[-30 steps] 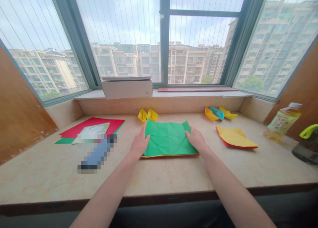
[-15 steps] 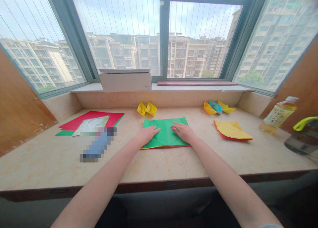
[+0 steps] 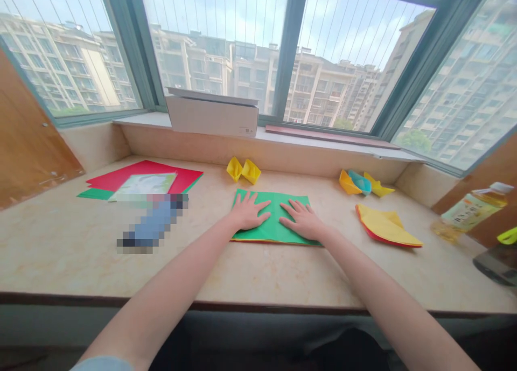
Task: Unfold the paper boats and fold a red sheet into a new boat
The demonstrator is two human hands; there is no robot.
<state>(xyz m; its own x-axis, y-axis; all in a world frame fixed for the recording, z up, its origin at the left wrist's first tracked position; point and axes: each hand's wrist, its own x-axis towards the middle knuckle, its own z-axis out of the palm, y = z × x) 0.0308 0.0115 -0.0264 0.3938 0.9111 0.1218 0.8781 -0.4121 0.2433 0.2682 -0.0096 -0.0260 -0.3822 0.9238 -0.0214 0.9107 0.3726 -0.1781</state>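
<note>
We see both hands laid palm down on the green paper (image 3: 275, 232), which lies on the counter (image 3: 258, 282) in the middle, straight in front of the person; the left hand (image 3: 246, 212) covers its left half with fingers spread wide, and the right hand (image 3: 301, 219) covers the right half, its fingers fanned too; neither grips anything, so we take the flat palms to be there to press and steady the sheet; a crease runs between the two hands, and we suppose they sit on either side of it so the pressure is shared; thin yellow and red edges show under the near side, so we judge that more sheets lie beneath

Around this, things stand well apart, which seems to leave the arms room; two yellow paper boats (image 3: 251, 172) sit behind the sheet, near the back wall; a blue paper boat (image 3: 361, 182) rests between two others farther right; below these we see a yellow stack of paper (image 3: 388, 225) with red underneath; red paper (image 3: 186, 178) lies off to the left, a pale packet (image 3: 143, 184) on top; a drink bottle (image 3: 472, 210) stands at the far right, perhaps there to be clear of the elbows
</note>
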